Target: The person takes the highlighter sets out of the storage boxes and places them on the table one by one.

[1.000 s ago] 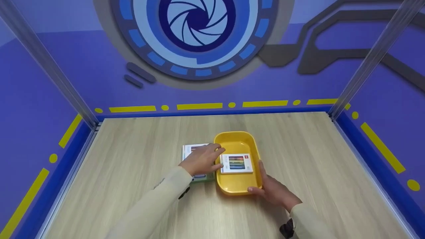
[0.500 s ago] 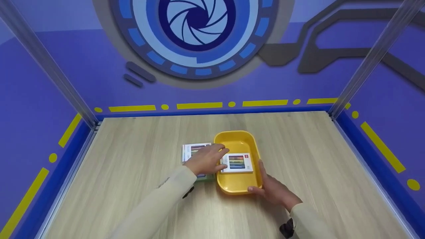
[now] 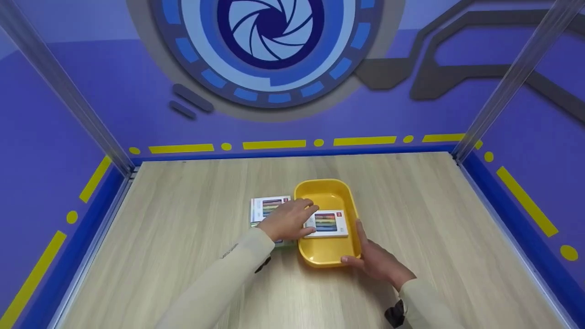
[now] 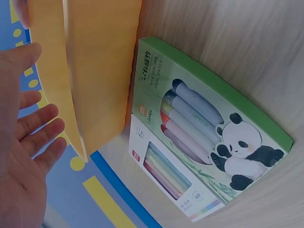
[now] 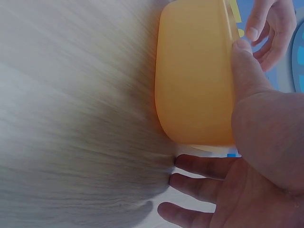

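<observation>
A yellow plastic tray [image 3: 327,253] stands on the table, with a white box of coloured pens [image 3: 336,224] lying flat inside. Over the tray's left rim reaches my left hand [image 3: 289,220], its fingers loosely spread above that box's left end and gripping nothing. My right hand [image 3: 378,260] rests against the tray's near right corner, thumb at the rim; in the right wrist view its other fingers stretch out beside the tray. Left of the tray lie a green panda highlighter box [image 4: 190,118] and a second white pen box [image 4: 166,173], partly hidden by my left hand in the head view.
The wooden table [image 3: 192,205] is bounded by blue-purple panels [image 3: 105,91] at the back and sides. Metal posts [image 3: 516,82] stand at the back corners.
My left hand has shifted a little to the right, further over the tray, uncovering more of the white box left of it. The right hand and the tray stay put.
</observation>
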`<control>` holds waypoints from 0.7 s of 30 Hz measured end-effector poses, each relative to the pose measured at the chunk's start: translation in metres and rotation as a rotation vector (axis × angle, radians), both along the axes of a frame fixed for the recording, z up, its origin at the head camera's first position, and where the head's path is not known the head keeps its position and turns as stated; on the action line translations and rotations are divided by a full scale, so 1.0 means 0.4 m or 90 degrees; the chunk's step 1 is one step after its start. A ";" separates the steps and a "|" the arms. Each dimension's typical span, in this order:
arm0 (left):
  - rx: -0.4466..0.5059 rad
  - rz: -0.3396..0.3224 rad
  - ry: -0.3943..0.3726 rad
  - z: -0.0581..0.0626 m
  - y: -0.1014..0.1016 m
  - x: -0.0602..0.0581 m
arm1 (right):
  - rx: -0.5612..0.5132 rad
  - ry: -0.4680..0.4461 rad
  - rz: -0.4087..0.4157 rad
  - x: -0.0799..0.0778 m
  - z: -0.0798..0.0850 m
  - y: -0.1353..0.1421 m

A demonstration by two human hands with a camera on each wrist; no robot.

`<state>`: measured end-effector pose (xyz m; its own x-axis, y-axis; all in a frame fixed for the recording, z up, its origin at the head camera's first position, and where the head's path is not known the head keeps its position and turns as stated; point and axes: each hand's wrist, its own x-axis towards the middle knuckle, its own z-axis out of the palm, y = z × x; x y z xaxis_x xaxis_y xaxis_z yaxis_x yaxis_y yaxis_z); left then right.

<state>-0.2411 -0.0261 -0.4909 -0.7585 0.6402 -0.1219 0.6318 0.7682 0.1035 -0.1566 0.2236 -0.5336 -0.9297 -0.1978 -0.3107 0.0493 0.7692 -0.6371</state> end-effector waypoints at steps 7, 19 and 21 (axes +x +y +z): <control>0.009 -0.002 -0.004 -0.001 0.005 0.003 | -0.002 -0.002 -0.002 -0.002 -0.001 -0.002; 0.013 -0.003 -0.009 -0.010 0.013 0.006 | -0.009 0.006 0.001 0.001 -0.001 0.000; 0.009 -0.004 -0.010 -0.011 0.015 0.006 | -0.012 0.006 0.002 0.002 0.001 0.000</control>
<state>-0.2386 -0.0202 -0.4952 -0.7523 0.6470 -0.1242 0.6351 0.7624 0.1242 -0.1558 0.2238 -0.5334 -0.9322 -0.2058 -0.2978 0.0408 0.7577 -0.6513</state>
